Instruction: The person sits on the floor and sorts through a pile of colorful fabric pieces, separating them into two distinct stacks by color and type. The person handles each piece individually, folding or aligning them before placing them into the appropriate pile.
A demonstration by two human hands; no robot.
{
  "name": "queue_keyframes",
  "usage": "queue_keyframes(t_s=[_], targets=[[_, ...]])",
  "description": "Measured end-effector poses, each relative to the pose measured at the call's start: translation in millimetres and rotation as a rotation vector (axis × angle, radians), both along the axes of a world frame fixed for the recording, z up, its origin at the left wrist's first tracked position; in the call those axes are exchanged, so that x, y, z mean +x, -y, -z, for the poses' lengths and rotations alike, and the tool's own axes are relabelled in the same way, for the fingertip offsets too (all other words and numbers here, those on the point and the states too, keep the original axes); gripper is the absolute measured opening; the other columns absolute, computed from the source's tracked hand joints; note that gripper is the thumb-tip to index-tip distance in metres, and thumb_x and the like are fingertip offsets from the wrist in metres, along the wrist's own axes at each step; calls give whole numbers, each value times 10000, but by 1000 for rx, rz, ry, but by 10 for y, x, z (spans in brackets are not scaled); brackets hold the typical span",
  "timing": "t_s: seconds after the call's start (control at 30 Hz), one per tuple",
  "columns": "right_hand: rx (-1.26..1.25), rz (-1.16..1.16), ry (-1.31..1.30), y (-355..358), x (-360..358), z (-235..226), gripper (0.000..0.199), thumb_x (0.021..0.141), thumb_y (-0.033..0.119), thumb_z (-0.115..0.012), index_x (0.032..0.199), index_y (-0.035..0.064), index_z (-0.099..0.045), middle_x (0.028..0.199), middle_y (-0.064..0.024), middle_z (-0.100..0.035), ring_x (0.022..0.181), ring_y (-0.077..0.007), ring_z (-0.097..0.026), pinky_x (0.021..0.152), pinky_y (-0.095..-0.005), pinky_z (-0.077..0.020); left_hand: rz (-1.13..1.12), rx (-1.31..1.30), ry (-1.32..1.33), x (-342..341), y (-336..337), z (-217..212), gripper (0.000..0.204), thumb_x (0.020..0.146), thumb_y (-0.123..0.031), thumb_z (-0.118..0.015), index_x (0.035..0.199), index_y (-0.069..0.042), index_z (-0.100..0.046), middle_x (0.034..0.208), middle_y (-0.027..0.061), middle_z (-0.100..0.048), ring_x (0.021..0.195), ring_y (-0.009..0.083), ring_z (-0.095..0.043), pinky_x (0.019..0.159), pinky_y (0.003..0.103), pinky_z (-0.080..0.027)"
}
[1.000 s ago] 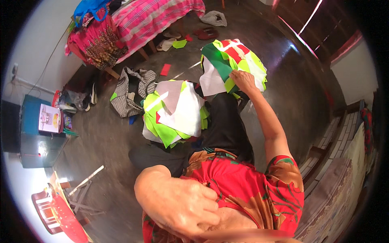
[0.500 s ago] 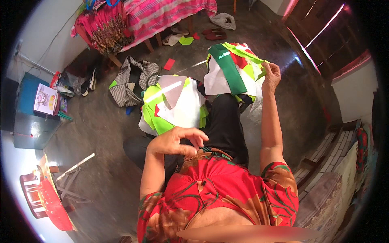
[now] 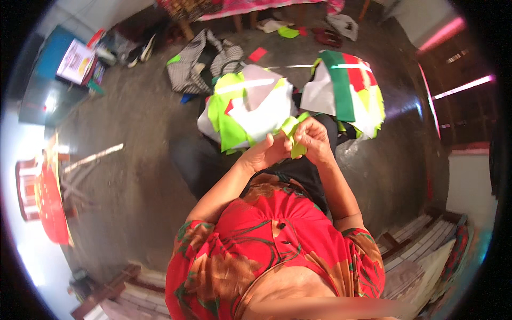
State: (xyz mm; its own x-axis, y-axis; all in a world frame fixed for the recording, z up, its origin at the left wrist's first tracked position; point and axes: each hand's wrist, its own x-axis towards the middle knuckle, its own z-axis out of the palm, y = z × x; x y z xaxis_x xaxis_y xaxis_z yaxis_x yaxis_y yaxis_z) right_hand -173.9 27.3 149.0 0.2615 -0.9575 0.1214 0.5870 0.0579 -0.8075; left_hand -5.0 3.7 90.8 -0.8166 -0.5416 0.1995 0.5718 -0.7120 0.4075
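Note:
Above my lap, my two hands meet at a lime-green cloth piece (image 3: 290, 126). My right hand (image 3: 314, 140) pinches it between thumb and fingers. My left hand (image 3: 262, 153) has its fingers closed at the cloth's left side, partly hidden, with the thumb raised. Just beyond lies a heap of white, lime and grey cloth pieces (image 3: 266, 106) with a bit of red. To its right sits a second heap, of white, red and yellow-green pieces (image 3: 368, 104), with a dark green strip (image 3: 344, 93) across it.
A checkered grey cloth bag (image 3: 186, 69) slumps on the floor beyond the left heap. Farther off lie a red scrap (image 3: 257, 54), a lime scrap (image 3: 288, 32) and dark red sandals (image 3: 327, 37). A blue cabinet (image 3: 45, 98) and a red chair (image 3: 50, 202) stand at left.
My right hand has come from the right heap to my lap with a lime-green cloth piece. My left hand has moved right to meet it. The view has shifted.

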Motion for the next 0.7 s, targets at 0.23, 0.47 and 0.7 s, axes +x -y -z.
queue_keyframes(t_s=[0.23,0.47,0.7], targets=[[183,-186,-205,-150,168,214,118,922,170,-583,909,53,-591,830,-88,-659,706,-121,-620,677,-255,-506,-507,314,206,507,27,78,519,894,-362,-589,1322,-126,-414,1196,184,-559,1076,320,-569,924,467,-461],[211,-83,-753,247,-124,567,52,880,73,-555,905,65,-599,768,-8,-605,621,-59,-509,584,-199,-419,-728,359,431,1190,326,568,367,913,-331,-562,1217,-127,-531,1169,97,-602,1066,255,-585,820,449,-519],[138,9,-1137,615,-292,886,116,833,59,-522,905,51,-612,719,-34,-608,635,-82,-551,590,-232,-448,-825,531,606,1467,562,886,362,889,-287,-614,1166,-68,-534,1125,108,-622,1009,243,-612,764,407,-543]])
